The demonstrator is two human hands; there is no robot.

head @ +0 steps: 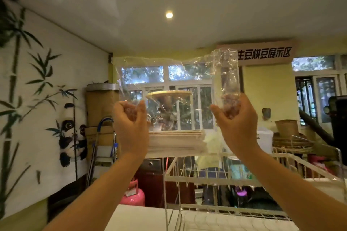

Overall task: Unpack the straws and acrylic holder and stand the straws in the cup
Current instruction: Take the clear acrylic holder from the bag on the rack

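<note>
Clear crinkled plastic bag (159, 84) stretches between raised left hand (129, 118) and right hand (234, 118), fingers of both pinched on it.

Bag: my left hand (131, 118) and right hand (232, 118) hold the plastic bag (159, 80) up between them; straws (176, 139) lie along its bottom, I think
Rack: wire rack (216, 178) below my hands; windows (169, 84) behind the bag

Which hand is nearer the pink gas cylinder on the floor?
Left. The left hand is raised almost straight above the pink gas cylinder, gripping the clear plastic bag. The right hand grips the bag's other side, farther right.
</note>
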